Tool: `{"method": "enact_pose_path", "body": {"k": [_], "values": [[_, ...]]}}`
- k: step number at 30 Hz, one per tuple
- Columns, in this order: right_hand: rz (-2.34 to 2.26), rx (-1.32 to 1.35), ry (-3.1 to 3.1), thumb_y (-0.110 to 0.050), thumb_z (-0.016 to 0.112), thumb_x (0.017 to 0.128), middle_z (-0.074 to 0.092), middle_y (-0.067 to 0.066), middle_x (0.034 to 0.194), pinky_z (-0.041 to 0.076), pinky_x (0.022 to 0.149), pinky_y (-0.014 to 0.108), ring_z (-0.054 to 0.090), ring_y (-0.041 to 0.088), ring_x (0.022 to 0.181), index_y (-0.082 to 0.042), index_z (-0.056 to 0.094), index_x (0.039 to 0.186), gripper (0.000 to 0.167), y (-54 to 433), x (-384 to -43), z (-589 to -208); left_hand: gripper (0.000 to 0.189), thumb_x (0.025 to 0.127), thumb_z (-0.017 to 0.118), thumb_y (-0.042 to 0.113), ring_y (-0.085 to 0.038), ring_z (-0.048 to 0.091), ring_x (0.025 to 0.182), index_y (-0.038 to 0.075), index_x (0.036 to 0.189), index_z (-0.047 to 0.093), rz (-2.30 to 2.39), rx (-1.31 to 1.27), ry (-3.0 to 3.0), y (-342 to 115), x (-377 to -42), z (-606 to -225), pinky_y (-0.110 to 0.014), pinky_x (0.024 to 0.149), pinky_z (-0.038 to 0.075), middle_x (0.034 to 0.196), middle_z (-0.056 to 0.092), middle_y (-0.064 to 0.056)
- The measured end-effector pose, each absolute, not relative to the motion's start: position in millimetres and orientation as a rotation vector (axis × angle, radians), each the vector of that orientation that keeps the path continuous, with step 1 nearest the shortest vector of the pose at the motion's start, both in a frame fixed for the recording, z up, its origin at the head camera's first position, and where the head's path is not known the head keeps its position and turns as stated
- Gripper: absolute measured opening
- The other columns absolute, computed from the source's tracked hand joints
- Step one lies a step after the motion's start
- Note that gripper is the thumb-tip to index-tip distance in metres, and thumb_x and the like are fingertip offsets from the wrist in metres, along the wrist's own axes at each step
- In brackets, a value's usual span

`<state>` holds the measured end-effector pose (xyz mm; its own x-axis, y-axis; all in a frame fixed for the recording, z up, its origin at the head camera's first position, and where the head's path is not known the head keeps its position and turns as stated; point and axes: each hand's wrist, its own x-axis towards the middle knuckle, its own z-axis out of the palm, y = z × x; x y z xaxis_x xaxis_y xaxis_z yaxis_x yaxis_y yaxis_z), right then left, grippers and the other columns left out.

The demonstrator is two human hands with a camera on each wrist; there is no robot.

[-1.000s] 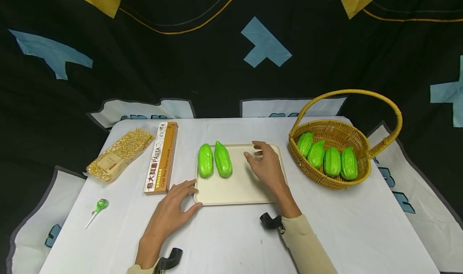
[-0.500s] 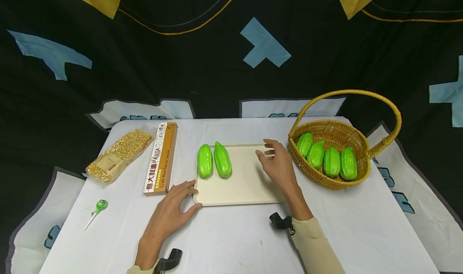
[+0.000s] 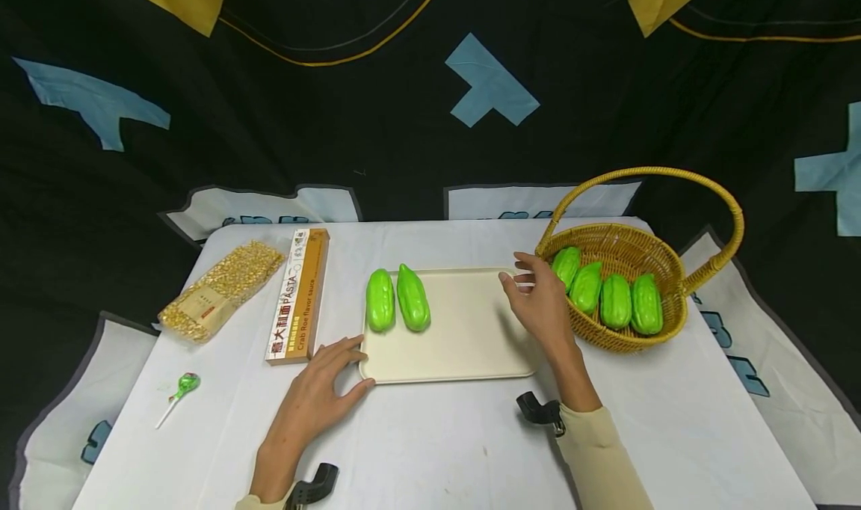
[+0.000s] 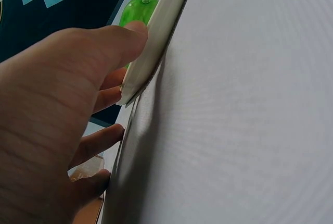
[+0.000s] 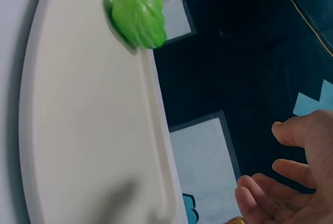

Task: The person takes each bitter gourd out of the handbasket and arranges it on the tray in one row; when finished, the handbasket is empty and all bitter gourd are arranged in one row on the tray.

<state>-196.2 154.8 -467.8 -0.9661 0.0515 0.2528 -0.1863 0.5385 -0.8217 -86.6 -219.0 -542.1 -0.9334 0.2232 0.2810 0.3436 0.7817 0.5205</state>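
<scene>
My left hand rests beside the near left corner of a cream tray; in the left wrist view its thumb and fingertips are right at the tray's rim. Two glossy green ribbed gourds lie side by side on the tray's left end. Over the tray's right end hovers my right hand, holding nothing, fingers loosely bent. It is close to a wicker basket in which several similar green gourds lie. The right wrist view shows that hand with a gap between thumb and fingers.
Left of the tray lies a long pasta box, and beyond it a clear bag of yellow kernels. A green-wrapped lollipop is near the table's left edge. The basket's tall handle arches upward at the right.
My right hand has moved rightward over the tray toward the basket, without carrying anything. The left hand stays at the tray's corner, and the gourds keep their places.
</scene>
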Motion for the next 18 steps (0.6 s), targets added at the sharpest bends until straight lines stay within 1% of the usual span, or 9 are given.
{"method": "enact_pose_path", "body": {"k": [6, 9, 10, 12, 15, 18], "values": [[1.357, 0.097, -2.517, -0.019, 0.076, 0.102, 0.069, 0.023, 0.134, 0.065, 0.094, 0.052, 0.073, 0.038, 0.111, -0.001, 0.06, 0.147, 0.051, 168, -195, -466, 0.041, 0.086, 0.094, 0.031, -0.033, 0.055, 0.145, 0.014, 0.119, 0.075, -0.872, -0.436, -2.782, -219, -87, -542, -0.061, 0.128, 0.033, 0.154, 0.062, -0.004], [1.317, 0.075, -2.523, -0.018, 0.076, 0.102, 0.07, 0.024, 0.133, 0.066, 0.089, 0.048, 0.075, 0.038, 0.109, 0.0, 0.06, 0.147, 0.05, 175, -195, -464, 0.041, 0.086, 0.093, 0.031, -0.033, 0.055, 0.145, 0.014, 0.119, 0.075, -0.876, -0.436, -2.783, -219, -87, -542, -0.061, 0.128, 0.034, 0.155, 0.062, -0.004], [1.304, 0.065, -2.524, -0.018, 0.076, 0.102, 0.07, 0.023, 0.133, 0.066, 0.087, 0.045, 0.075, 0.037, 0.108, 0.0, 0.061, 0.146, 0.05, 177, -194, -464, 0.04, 0.086, 0.093, 0.031, -0.033, 0.055, 0.145, 0.014, 0.119, 0.075, -0.876, -0.437, -2.784, -219, -87, -542, -0.061, 0.128, 0.034, 0.154, 0.062, -0.004], [1.278, 0.045, -2.525, -0.018, 0.076, 0.102, 0.07, 0.022, 0.133, 0.065, 0.082, 0.032, 0.076, 0.035, 0.106, -0.001, 0.062, 0.146, 0.049, 182, -194, -462, 0.04, 0.086, 0.093, 0.03, -0.033, 0.055, 0.145, 0.014, 0.118, 0.075, -0.875, -0.438, -2.784, -219, -87, -542, -0.061, 0.128, 0.034, 0.154, 0.062, -0.004], [1.246, 0.033, -2.512, -0.018, 0.076, 0.102, 0.07, 0.022, 0.134, 0.056, 0.075, 0.013, 0.077, 0.035, 0.106, -0.001, 0.063, 0.145, 0.048, 189, -194, -461, 0.04, 0.086, 0.094, 0.03, -0.033, 0.055, 0.145, 0.014, 0.118, 0.076, -0.873, -0.439, -2.783, -219, -87, -542, -0.061, 0.128, 0.034, 0.154, 0.063, -0.005], [1.235, 0.027, -2.496, -0.018, 0.077, 0.101, 0.07, 0.022, 0.135, 0.049, 0.073, 0.002, 0.077, 0.035, 0.108, 0.0, 0.063, 0.144, 0.049, 196, -193, -460, 0.04, 0.086, 0.094, 0.029, -0.034, 0.056, 0.144, 0.013, 0.118, 0.076, -0.868, -0.444, -2.775, -219, -87, -542, -0.062, 0.127, 0.035, 0.153, 0.063, -0.005]]}}
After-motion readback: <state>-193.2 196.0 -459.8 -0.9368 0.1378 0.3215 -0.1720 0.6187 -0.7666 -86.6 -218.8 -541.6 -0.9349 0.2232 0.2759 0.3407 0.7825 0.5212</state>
